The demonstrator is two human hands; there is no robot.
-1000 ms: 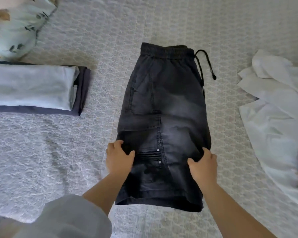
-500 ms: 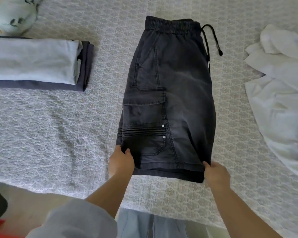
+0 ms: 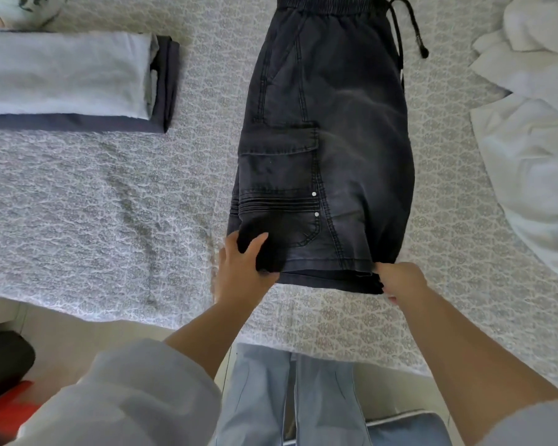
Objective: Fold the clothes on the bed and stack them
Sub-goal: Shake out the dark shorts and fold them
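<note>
The left hand (image 3: 244, 268) grips the bottom left corner of the black shorts (image 3: 329, 149), and the right hand (image 3: 400, 280) pinches the bottom right corner. The shorts lie flat in the middle of the frame on the bed (image 3: 94, 204). A folded pile (image 3: 74, 78) sits at the upper left, and white clothes (image 3: 529, 140) lie at the right edge.
</note>
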